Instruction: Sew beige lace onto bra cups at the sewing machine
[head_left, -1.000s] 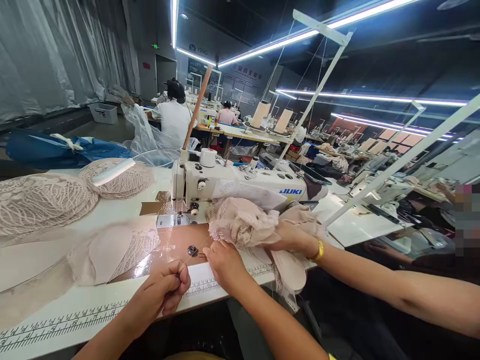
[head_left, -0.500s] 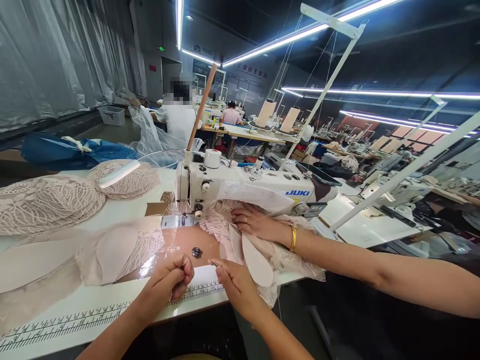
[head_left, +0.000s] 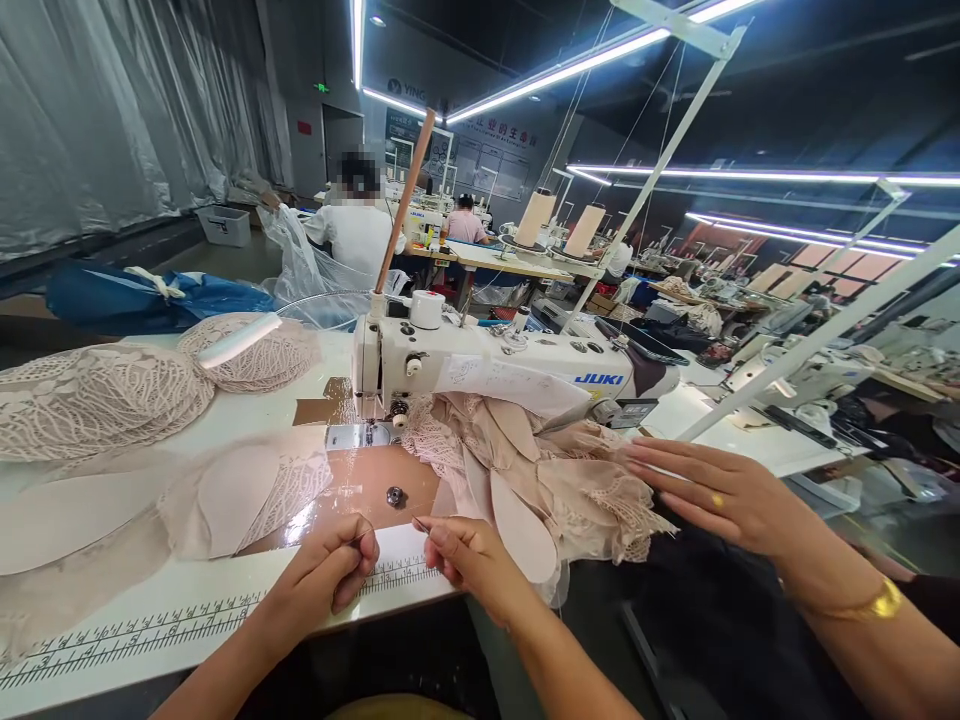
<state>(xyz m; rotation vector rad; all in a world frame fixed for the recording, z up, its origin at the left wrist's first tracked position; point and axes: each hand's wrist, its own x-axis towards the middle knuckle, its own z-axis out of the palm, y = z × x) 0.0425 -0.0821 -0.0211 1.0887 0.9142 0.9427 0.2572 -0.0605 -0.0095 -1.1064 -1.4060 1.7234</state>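
My left hand (head_left: 330,565) is closed in a pinch above the printed ruler (head_left: 150,640) at the table's front edge. Whatever its fingertips hold is too fine to make out. Facing it across a small gap, my right hand (head_left: 472,560) pinches a small dark metal piece (head_left: 419,522) with a pointed tip; its kind is unclear. Just beyond both hands, a round metal bobbin case (head_left: 395,496) lies on the brown plate in front of the sewing machine (head_left: 495,360). Pale lace bra pieces (head_left: 517,480) are bunched to the right of the needle.
A co-worker's hand (head_left: 720,490) with a gold bracelet reaches in from the right, by the lace. Stacked lace cups (head_left: 97,400) and a lace bra piece (head_left: 247,490) lie on the left. A lamp (head_left: 240,340) hangs over the stacks. Other people sit at machines behind.
The co-worker's hand has drawn back to the right off the lace pieces, uncovering them. My two hands have shifted slightly left and remain pinched.
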